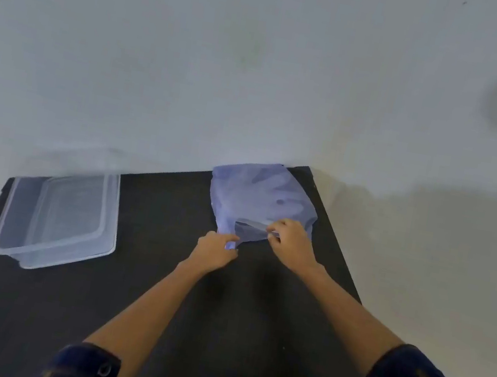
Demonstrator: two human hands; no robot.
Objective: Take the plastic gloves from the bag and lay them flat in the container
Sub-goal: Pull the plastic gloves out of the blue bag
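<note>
While hands (217, 249) pinch (crinkly) bag (258, 200).

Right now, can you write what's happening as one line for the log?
stage: opening bag | left hand: pinching bag mouth | right hand: pinching bag mouth | gloves: inside bag | container: left on table

Dark table (134, 310) against pale wall; clear container (19, 215) at left, bluish bag (255, 196) at far right corner, well apart.
</note>
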